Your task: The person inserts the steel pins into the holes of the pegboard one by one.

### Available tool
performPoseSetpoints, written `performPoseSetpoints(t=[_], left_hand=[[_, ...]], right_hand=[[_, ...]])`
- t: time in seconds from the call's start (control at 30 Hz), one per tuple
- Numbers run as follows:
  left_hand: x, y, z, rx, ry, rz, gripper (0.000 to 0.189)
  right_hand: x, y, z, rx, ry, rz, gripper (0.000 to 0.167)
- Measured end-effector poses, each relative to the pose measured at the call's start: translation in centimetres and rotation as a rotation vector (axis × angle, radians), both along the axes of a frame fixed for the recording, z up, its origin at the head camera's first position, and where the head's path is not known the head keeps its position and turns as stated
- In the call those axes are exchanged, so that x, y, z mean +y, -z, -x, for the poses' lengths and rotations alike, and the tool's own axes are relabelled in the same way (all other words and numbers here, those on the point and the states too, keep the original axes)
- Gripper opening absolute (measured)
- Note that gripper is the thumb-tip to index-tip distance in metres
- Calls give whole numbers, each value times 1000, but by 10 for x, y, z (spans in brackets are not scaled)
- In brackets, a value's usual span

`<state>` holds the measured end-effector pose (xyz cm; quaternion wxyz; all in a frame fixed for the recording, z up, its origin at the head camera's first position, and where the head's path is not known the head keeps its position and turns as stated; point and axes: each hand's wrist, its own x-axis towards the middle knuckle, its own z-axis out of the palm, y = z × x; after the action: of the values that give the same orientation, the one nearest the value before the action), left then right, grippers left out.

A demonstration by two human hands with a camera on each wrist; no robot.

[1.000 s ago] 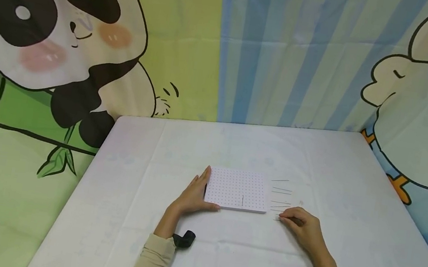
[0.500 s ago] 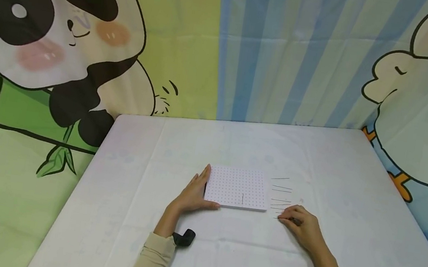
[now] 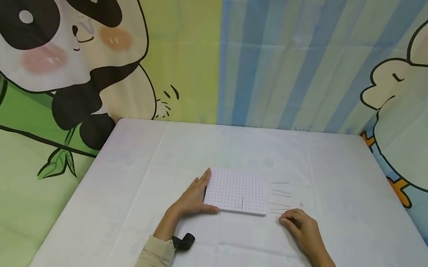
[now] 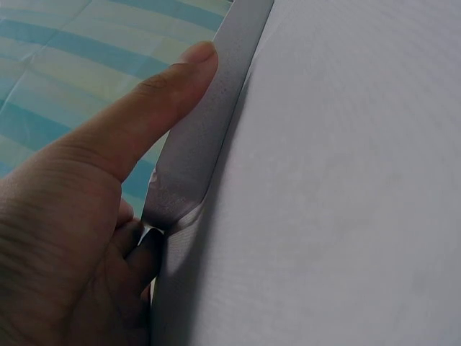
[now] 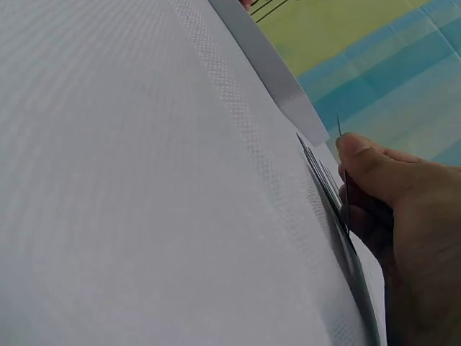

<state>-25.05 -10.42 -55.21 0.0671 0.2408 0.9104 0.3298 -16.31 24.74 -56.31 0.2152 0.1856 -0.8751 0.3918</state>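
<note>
A white pegboard [image 3: 236,189] with rows of small holes lies on the table, and one thin dark pin [image 3: 242,202] stands in it near the front. My left hand [image 3: 191,198] lies against the board's front-left corner, fingers along the left side and straight thumb along the front edge. In the left wrist view that thumb [image 4: 191,76] touches the board's side [image 4: 205,122]. To the board's right, my right hand [image 3: 301,228] pinches a thin metal pin [image 5: 347,198] between thumb and fingertips. It points upward in the right wrist view, close beside the row of loose pins [image 3: 281,195].
A white cloth covers the table [image 3: 217,252]. Several loose pins lie roughly parallel between the board and my right hand. Behind stands a printed curtain [image 3: 291,53] with a panda and a bird. Black wrist cameras [image 3: 183,241] are worn on both wrists.
My right fingertips have lifted slightly from the nearest loose pins and shifted a little right. The left hand and board stay in place; the head view has tilted slightly.
</note>
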Motion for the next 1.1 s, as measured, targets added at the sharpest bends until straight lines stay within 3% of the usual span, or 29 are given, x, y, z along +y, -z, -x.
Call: performPoseSetpoints(t=[0.13, 0.23, 0.47, 0.6, 1.1], left_hand=[[-3, 1, -2, 2, -9, -2, 131], [-4, 1, -2, 6, -11, -3, 131], [-2, 3, -1, 31, 1, 7, 130], [0, 2, -1, 22, 1, 13, 130], [0, 1, 0, 6, -9, 16, 132]], right_hand=[[-10, -5, 6, 15, 41, 37, 15], [-23, -12, 15, 3, 47, 122, 10], [-68, -27, 35, -11, -103, 433, 10], [-91, -36, 36, -14, -135, 516, 10], [-111, -38, 38, 0, -226, 403, 13]])
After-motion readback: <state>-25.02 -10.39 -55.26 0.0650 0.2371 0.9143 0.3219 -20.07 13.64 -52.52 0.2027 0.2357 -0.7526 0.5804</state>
